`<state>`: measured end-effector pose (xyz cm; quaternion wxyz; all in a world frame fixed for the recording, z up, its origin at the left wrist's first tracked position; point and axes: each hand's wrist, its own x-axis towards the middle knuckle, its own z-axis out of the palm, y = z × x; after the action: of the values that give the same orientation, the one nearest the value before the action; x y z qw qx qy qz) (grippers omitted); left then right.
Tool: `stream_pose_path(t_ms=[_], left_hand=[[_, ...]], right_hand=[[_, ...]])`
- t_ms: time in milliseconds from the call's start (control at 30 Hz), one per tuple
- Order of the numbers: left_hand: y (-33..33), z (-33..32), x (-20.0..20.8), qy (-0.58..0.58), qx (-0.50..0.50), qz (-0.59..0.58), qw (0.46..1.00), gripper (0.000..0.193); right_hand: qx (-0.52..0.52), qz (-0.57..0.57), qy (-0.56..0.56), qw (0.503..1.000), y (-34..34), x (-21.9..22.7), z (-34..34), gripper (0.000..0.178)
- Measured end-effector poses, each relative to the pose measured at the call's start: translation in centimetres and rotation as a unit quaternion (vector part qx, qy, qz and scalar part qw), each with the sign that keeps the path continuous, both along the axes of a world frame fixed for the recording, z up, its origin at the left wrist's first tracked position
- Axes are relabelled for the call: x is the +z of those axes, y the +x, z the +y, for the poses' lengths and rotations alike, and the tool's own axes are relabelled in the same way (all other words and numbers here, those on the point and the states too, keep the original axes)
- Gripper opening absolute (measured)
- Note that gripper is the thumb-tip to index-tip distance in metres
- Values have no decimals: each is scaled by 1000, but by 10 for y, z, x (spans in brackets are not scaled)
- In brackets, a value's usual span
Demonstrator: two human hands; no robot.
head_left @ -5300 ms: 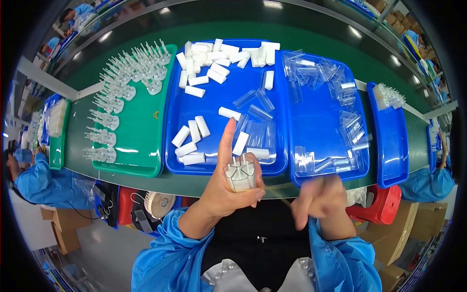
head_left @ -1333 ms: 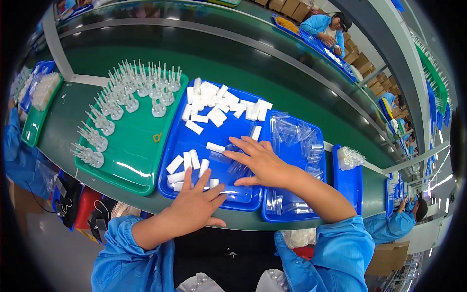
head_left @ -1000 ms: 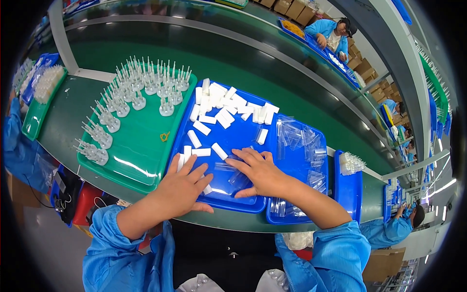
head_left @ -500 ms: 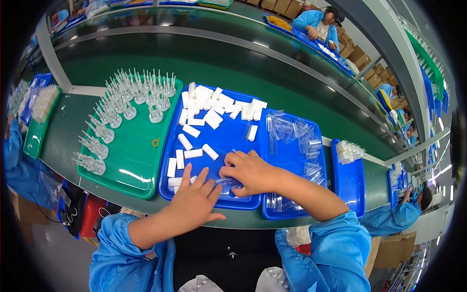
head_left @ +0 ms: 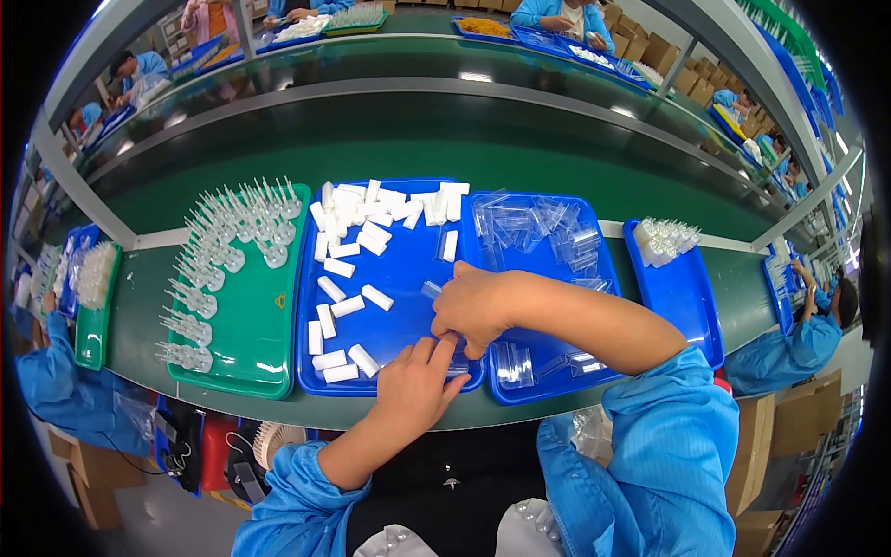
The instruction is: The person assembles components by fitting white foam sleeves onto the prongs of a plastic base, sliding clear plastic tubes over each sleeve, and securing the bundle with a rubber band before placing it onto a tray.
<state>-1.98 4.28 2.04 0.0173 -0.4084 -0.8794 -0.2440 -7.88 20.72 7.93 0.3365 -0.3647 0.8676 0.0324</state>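
My left hand (head_left: pixel 415 382) reaches over the near edge of the middle blue tray (head_left: pixel 408 316), its fingers spread and thumb apart. Its index finger meets the fingertips of my right hand (head_left: pixel 478 308). The right hand's fingers are bent and closed over the tray's right side; whatever they grip is hidden underneath. Clear plastic tubes lie around both hands; one clear tube (head_left: pixel 432 290) shows beside the right knuckles. White cylindrical pieces (head_left: pixel 377 297) are scattered over the tray's left half, with a heap of white pieces (head_left: pixel 353 206) at its far end.
On the left, a green tray (head_left: pixel 251 334) bears clear bases with upright thin stems (head_left: pixel 223 237). Right of the middle tray, another blue tray (head_left: pixel 603 371) contains clear tubes (head_left: pixel 534 223). Farther right, a blue tray (head_left: pixel 682 306) carries white-tipped parts (head_left: pixel 665 239). Co-workers sit at nearby benches.
My view has turned a little. My left hand has moved right, from the white pieces towards my right hand, and its fingers have come closer together. The right hand's fingers have bent downward.
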Motion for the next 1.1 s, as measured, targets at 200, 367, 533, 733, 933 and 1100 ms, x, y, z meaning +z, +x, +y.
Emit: stream_pose_path(t_ms=[200,367,533,733,933,1100], left_hand=[[-6,12,0,18,-23,-80,996,61],[-11,12,-7,18,-30,-77,996,63],[-13,11,-8,0,-52,-62,997,62],[2,12,-10,-12,-47,-29,998,59],[8,15,-23,25,-17,62,998,62],[6,17,-19,14,-22,35,999,58]], right_hand=[[-48,67,-23,996,16,7,38,20],[-163,110,-51,979,23,6,66,22],[-238,181,-206,932,9,-9,50,35],[-272,173,-118,939,2,-34,-10,53],[-255,158,-146,943,2,-46,-23,52],[-297,161,-148,929,-3,-49,-17,49]])
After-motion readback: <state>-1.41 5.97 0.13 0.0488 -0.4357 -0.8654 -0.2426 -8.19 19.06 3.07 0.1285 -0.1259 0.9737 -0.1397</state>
